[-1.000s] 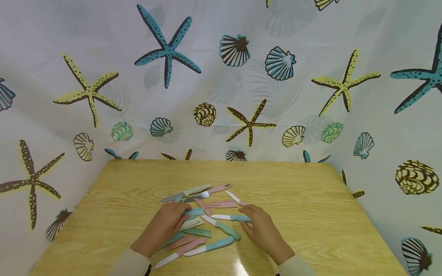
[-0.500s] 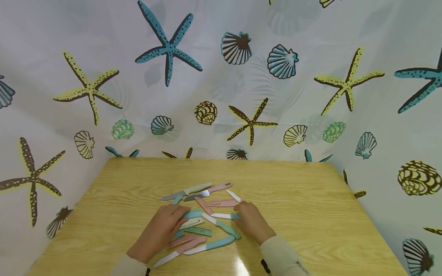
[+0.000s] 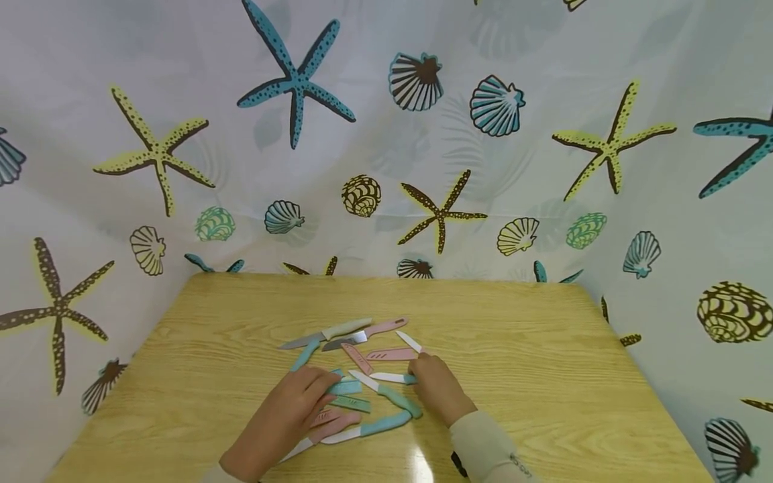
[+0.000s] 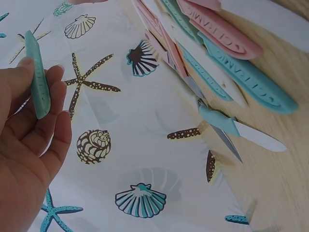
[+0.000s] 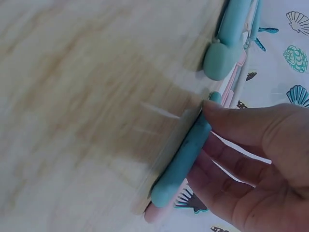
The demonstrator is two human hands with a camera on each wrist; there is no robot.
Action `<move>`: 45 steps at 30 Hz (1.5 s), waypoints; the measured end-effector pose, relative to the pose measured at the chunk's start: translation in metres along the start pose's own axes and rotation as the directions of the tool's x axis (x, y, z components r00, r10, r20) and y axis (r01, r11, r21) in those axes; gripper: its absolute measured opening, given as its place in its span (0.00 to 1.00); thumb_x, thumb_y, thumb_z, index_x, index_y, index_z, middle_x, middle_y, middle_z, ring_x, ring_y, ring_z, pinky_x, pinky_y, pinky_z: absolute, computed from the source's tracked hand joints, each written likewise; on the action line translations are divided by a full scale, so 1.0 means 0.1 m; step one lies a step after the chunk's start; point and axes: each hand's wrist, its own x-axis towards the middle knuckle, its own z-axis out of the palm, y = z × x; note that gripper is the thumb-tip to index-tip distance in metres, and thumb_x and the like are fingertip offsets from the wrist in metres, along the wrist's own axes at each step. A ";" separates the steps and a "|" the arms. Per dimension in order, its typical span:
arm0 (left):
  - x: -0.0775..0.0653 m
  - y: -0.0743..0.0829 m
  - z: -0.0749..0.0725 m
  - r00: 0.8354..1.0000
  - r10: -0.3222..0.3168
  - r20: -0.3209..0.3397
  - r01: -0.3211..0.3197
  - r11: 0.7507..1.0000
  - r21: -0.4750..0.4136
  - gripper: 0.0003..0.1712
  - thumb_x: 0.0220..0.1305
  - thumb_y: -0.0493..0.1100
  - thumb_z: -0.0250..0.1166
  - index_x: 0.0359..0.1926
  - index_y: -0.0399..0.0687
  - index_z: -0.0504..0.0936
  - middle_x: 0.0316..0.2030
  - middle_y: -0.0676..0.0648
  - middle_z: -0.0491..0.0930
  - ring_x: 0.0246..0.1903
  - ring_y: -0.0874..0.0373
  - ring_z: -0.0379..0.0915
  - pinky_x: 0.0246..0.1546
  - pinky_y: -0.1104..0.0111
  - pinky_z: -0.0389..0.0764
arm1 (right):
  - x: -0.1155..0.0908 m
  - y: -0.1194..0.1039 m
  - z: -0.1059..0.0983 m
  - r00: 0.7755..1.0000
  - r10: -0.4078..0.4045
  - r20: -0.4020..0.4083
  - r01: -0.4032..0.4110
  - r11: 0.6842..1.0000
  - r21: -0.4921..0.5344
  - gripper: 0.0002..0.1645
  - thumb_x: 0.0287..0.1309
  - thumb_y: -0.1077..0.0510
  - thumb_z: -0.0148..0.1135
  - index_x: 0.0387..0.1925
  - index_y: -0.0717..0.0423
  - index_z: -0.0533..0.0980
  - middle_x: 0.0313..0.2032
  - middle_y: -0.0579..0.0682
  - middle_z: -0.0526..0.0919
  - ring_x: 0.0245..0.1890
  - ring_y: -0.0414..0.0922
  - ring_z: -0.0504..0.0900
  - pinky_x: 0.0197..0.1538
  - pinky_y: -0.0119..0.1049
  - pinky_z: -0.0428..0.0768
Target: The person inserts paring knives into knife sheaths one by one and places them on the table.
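Left hand (image 3: 296, 406): a blue sheath (image 4: 39, 79) is being pinched above the table (image 3: 543, 349).
Right hand (image 3: 439, 388): a blue-handled knife (image 5: 181, 162) is being gripped close to the table.
Pair: for sheathing, seemingly, both are being readied.
Blade (image 3: 388, 378): alignment with the sheath is likely being called for.
Sheath: since half a second ago, it's being drawn personward.

Turquoise sheath (image 4: 38, 82), perhaps greenish; blue knife handle (image 5: 179, 159); yellow wood-grain table (image 3: 513, 335); white cloth (image 3: 386, 151) patterned with starfish and shells.

blue knife handle (image 3: 409, 379): mostly hidden by right grip (image 3: 441, 389), head view | white blade (image 4: 274, 17): cut off, left wrist view
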 end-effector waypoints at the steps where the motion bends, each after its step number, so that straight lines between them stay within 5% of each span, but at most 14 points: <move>1: 0.01 0.01 -0.01 1.000 0.011 -0.009 -0.011 1.000 0.004 0.22 0.75 0.50 0.45 0.47 0.40 0.81 0.40 0.50 0.79 0.38 0.58 0.76 0.36 0.67 0.80 | 0.01 0.00 0.01 1.000 0.002 0.001 -0.002 1.000 -0.001 0.04 0.51 0.68 0.69 0.30 0.62 0.82 0.27 0.50 0.77 0.28 0.45 0.77 0.34 0.36 0.80; 11: 0.05 0.03 -0.10 1.000 -0.005 0.000 0.005 1.000 0.021 0.25 0.76 0.52 0.41 0.48 0.43 0.81 0.41 0.52 0.79 0.40 0.59 0.76 0.35 0.67 0.79 | 0.02 0.01 0.01 0.999 -0.012 0.040 0.011 1.000 0.024 0.02 0.52 0.68 0.68 0.28 0.60 0.81 0.27 0.48 0.79 0.29 0.42 0.77 0.33 0.33 0.78; 18: 0.11 0.03 -0.11 1.000 -0.014 0.020 0.014 1.000 -0.007 0.14 0.63 0.42 0.65 0.49 0.44 0.80 0.41 0.52 0.79 0.40 0.60 0.75 0.38 0.66 0.79 | -0.03 0.06 -0.01 0.999 -0.033 0.020 0.032 0.997 0.068 0.06 0.55 0.66 0.67 0.24 0.57 0.80 0.25 0.45 0.78 0.23 0.37 0.69 0.28 0.30 0.71; 24: 0.13 0.04 -0.11 1.000 -0.011 0.024 0.012 1.000 -0.007 0.13 0.64 0.43 0.64 0.48 0.43 0.81 0.41 0.52 0.79 0.40 0.60 0.75 0.39 0.66 0.79 | -0.05 0.07 -0.01 0.998 -0.053 0.021 0.052 0.996 0.070 0.11 0.54 0.67 0.65 0.19 0.55 0.78 0.21 0.43 0.76 0.21 0.36 0.66 0.26 0.29 0.69; 30: 0.15 0.02 -0.11 0.999 -0.032 0.041 0.032 0.999 0.002 0.20 0.51 0.37 0.74 0.47 0.43 0.81 0.41 0.52 0.79 0.40 0.59 0.75 0.39 0.66 0.79 | -0.13 0.07 -0.04 0.999 -0.043 0.025 0.040 0.995 0.094 0.04 0.52 0.64 0.69 0.25 0.58 0.82 0.27 0.47 0.82 0.27 0.39 0.77 0.34 0.33 0.78; 45: 0.21 0.00 -0.10 0.999 -0.024 0.028 0.025 0.999 -0.025 0.21 0.50 0.34 0.73 0.46 0.40 0.81 0.41 0.51 0.79 0.40 0.59 0.75 0.40 0.68 0.80 | -0.42 -0.16 -0.42 0.988 -0.077 -0.136 0.106 0.968 0.225 0.06 0.51 0.65 0.69 0.34 0.61 0.82 0.30 0.47 0.82 0.29 0.37 0.77 0.32 0.28 0.78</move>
